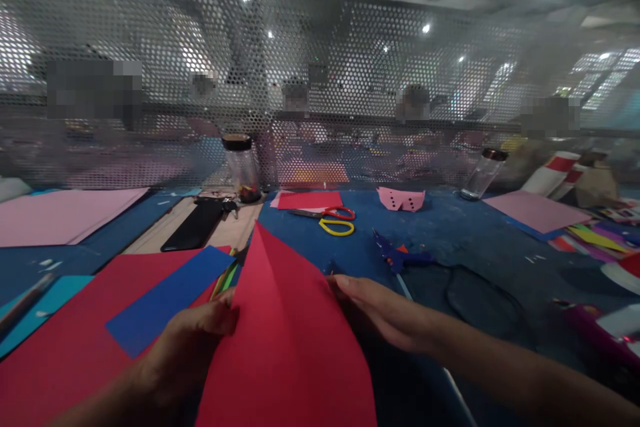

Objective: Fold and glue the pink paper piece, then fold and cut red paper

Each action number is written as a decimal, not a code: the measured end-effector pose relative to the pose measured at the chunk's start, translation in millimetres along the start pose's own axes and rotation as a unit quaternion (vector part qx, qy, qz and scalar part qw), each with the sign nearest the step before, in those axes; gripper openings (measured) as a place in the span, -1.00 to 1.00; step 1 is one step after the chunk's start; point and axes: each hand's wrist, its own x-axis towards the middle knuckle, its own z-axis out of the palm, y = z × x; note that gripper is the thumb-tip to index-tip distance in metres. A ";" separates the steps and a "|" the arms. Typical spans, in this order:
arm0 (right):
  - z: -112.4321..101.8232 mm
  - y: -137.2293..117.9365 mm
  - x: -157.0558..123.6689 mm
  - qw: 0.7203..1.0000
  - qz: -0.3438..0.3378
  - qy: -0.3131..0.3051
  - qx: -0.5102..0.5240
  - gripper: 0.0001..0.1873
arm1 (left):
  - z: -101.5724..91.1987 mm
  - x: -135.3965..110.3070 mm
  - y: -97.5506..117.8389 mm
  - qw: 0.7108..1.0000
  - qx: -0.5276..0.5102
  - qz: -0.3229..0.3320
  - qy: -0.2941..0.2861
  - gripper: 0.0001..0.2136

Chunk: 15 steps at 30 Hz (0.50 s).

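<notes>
A sheet of red paper [295, 340], bent along a ridge with a pointed top corner, stands up toward the camera between my hands. My left hand [187, 337] grips its left edge, the fingers partly hidden behind the sheet. At the opposite edge my right hand [373, 307] holds the paper with the thumb on top and the other fingers underneath. Beyond the sheet lie scissors [337, 220] with one red and one yellow handle. A blue glue gun [400, 253] with a black cord rests to the right of my right hand.
Left are a blue paper strip [173, 297] on large red paper [65, 347], a black phone [195, 223], and pink sheets [70, 213]. A jar [241, 170], a pink cut-out [401, 199] and a tilted bottle [484, 175] stand before a perforated metal screen [320, 53]. People are behind it.
</notes>
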 end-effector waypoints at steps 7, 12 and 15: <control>-16.2 -8.0 4.4 0.989 -0.093 0.118 -0.015 -0.64 | -6.9 11.3 -0.8 0.987 -0.025 0.021 -0.160 -0.69; -27.8 -14.5 6.2 0.969 -0.154 0.169 -0.093 -0.73 | -7.2 11.5 0.0 0.994 -0.034 0.029 -0.103 -0.65; -33.7 -21.6 6.3 0.945 -0.171 0.210 -0.184 -0.76 | -4.3 13.6 1.1 0.997 -0.005 0.038 -0.069 -0.61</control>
